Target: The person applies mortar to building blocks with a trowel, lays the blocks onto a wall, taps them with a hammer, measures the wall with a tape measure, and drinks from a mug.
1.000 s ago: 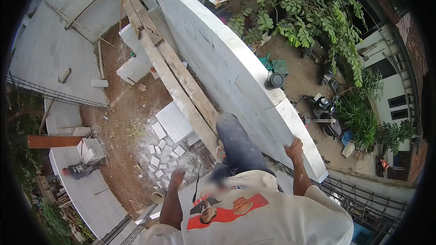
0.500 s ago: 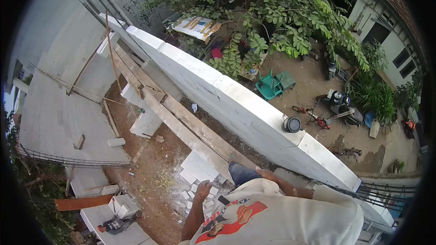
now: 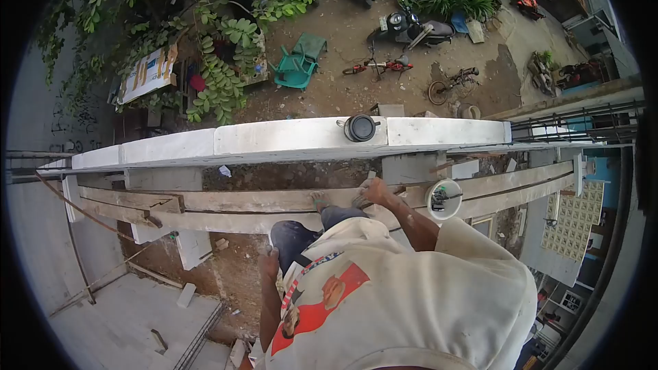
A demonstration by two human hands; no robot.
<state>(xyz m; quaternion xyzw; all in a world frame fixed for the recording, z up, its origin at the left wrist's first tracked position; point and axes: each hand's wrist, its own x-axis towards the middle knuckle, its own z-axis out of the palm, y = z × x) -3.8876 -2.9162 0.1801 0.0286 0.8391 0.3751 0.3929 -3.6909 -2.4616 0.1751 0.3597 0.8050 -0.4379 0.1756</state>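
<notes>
My right hand is curled closed in front of me, above the scaffold planks and close to one of my bare feet; nothing shows in its fingers. Low beside my bent left knee hangs my left hand, its fingers curled in, with no object seen in it. A white bucket holding tools too small to name stands on the planks to the right of my right forearm. Beyond the planks runs a white block wall. A small dark-lidded container sits on its top.
Past the wall lie a green plastic chair, a red bicycle and a parked motorbike. Rebar juts from the wall's right end. Leafy branches hang at upper left. Open ground lies below the planks.
My view has swung to the right, so the wall now runs across it. The white bucket has come into sight. My right hand is now farther from my body, and my left hand is beside my knee.
</notes>
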